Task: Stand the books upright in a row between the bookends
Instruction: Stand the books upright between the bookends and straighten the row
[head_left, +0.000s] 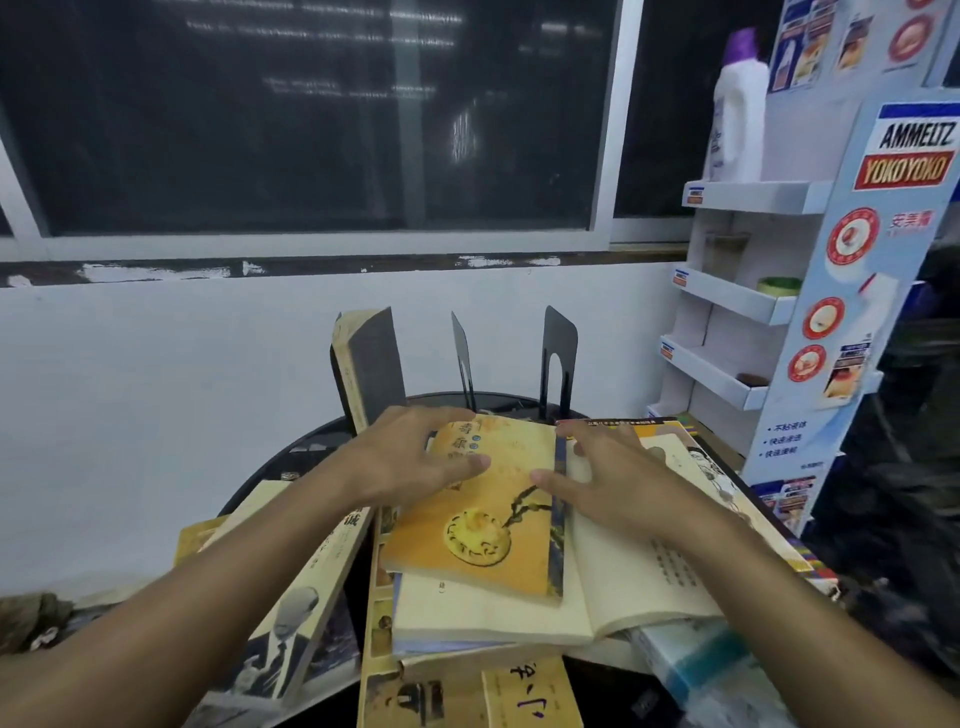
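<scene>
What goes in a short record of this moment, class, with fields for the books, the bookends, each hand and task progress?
Standing book: upright, left of both bookends
Left bookend: black, upright
Right bookend: black, upright; no book between the two
Orange book: flat on top of the pile, over an open book
Left hand: rests on the orange book's cover
Right hand: thumb at the orange book's spine edge
Progress: most books lie flat
</scene>
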